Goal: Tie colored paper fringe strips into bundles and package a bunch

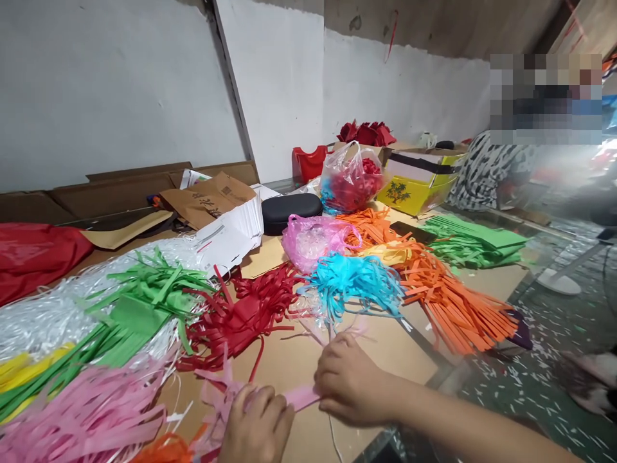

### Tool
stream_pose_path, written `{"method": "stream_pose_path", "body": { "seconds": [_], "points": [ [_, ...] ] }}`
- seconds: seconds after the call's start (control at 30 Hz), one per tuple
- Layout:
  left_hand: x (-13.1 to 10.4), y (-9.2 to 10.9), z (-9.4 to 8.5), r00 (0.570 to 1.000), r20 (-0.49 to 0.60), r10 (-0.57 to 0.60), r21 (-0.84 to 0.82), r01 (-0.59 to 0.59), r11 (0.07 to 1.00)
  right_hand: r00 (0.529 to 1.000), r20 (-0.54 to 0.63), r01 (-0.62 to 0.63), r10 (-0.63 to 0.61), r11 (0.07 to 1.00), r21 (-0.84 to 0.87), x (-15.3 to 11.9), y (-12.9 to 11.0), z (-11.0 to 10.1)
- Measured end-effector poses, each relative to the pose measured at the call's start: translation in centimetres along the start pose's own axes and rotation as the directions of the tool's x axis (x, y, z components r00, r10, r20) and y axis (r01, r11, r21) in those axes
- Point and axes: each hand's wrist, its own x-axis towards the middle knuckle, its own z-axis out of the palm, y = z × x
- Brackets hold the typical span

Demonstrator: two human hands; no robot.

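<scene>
Between my two hands a pink fringed strip (303, 397) is stretched low over the cardboard-covered table. My left hand (260, 421), at the bottom edge of the view, has its fingers closed on the left end, where loose pink tails spread out. My right hand (349, 382) grips the other end with curled fingers. A thin white string (333, 437) hangs below my right hand; whether that hand holds it too, I cannot tell. Just beyond my hands lie a red fringed bundle (245, 315) and a light-blue one (354, 280).
Pink fringe (87, 411), green fringe (139, 315) and white string (43, 321) pile up on the left. Orange fringe (457, 302) and green strips (477, 241) lie right. A black case (292, 212), a pink bag (313, 241) and a yellow box (414, 186) stand behind. A person (501, 167) is at the right.
</scene>
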Motion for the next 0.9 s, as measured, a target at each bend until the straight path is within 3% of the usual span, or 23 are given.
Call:
{"method": "stream_pose_path", "body": {
  "seconds": [0.1, 0.2, 0.33, 0.43, 0.53, 0.63, 0.73, 0.83, 0.9],
  "points": [
    [-0.3, -0.1, -0.3, 0.99, 0.13, -0.051, -0.055, 0.059, 0.997, 0.994, 0.043, -0.102, 0.102, 0.995, 0.002, 0.0, -0.3, 0.2],
    [-0.1, -0.6, -0.6, 0.935, 0.312, -0.167, -0.063, 0.195, 0.979, 0.985, 0.045, -0.166, 0.165, 0.986, 0.004, 0.3, -0.5, 0.3],
    [0.2, -0.7, -0.8, 0.878, 0.383, -0.287, -0.036, 0.325, 0.945, 0.98, 0.049, -0.191, 0.191, 0.981, 0.014, 0.6, -0.7, 0.3],
    [0.6, -0.6, -1.2, 0.873, 0.365, -0.324, -0.032, 0.359, 0.933, 0.985, 0.033, -0.173, 0.172, 0.985, 0.015, 0.6, -0.9, 0.3],
    [1.0, -0.3, -1.5, 0.91, 0.317, -0.267, -0.088, 0.308, 0.947, 0.992, -0.015, -0.122, 0.123, 0.992, 0.027, 0.7, -1.2, 0.7],
    [0.8, -0.1, -1.3, 0.973, 0.152, -0.175, -0.095, 0.191, 0.977, 0.992, -0.075, -0.103, 0.103, 0.995, 0.002, 0.9, -1.2, 1.2],
    [0.2, 0.1, -0.9, 0.996, 0.015, -0.087, -0.015, 0.087, 0.996, 0.985, -0.169, -0.033, 0.013, 0.993, -0.114, 1.0, -0.8, 1.7],
    [-0.5, 0.3, -0.7, 0.997, 0.021, -0.075, 0.017, 0.075, 0.997, 0.974, -0.202, 0.06, -0.105, 0.974, -0.221, 0.9, -0.5, 2.0],
    [-0.8, 0.4, -0.5, 0.995, 0.029, -0.1, -0.026, 0.101, 0.995, 0.977, -0.179, 0.067, -0.115, 0.965, -0.254, 0.8, -0.5, 2.1]
  ]
}}
